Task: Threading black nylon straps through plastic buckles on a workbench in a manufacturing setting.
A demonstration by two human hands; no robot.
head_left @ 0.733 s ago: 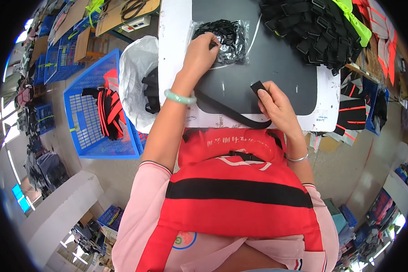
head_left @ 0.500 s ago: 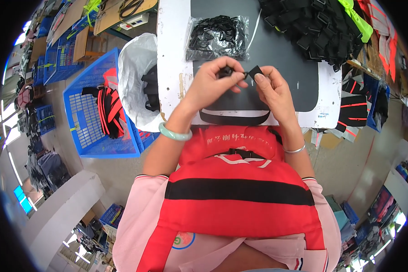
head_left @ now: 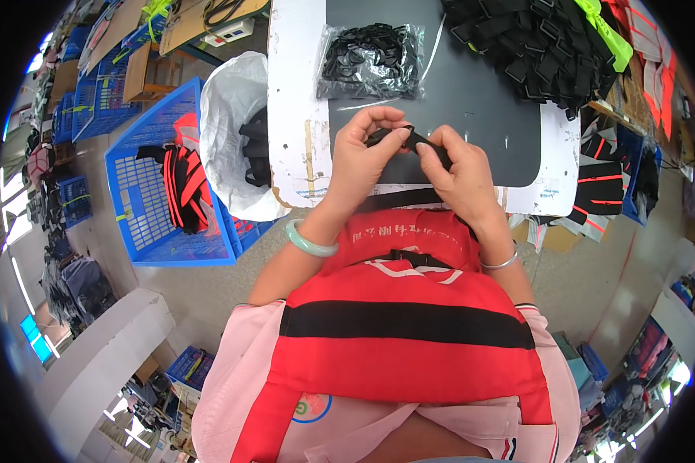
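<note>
Over the near part of the dark table mat point(head_left: 486, 154), my two hands meet on a black webbing strap. My left hand point(head_left: 363, 154) pinches a small black plastic buckle point(head_left: 377, 137), mostly covered by the fingers. The strap point(head_left: 434, 152) runs from the buckle into my right hand point(head_left: 462, 171), whose thumb and fingers are closed on it. Whether the strap end passes through the buckle, I cannot tell. A lower stretch of black strap lies along the table's near edge, below my wrists. Beyond my hands lies a clear plastic bag point(head_left: 372, 62) of black plastic buckles.
A heap of black straps with buckles point(head_left: 540, 54) covers the table's far right. Left of the table stand a white sack point(head_left: 235, 147) with black material and a blue crate point(head_left: 143, 204) of red and black pieces. Striped fabric pieces point(head_left: 601, 185) lie beyond the right edge.
The strap end in my right hand has come against the buckle, and more strap shows between my hands. My left forearm has shifted slightly right; the loop near the table edge sits flatter.
</note>
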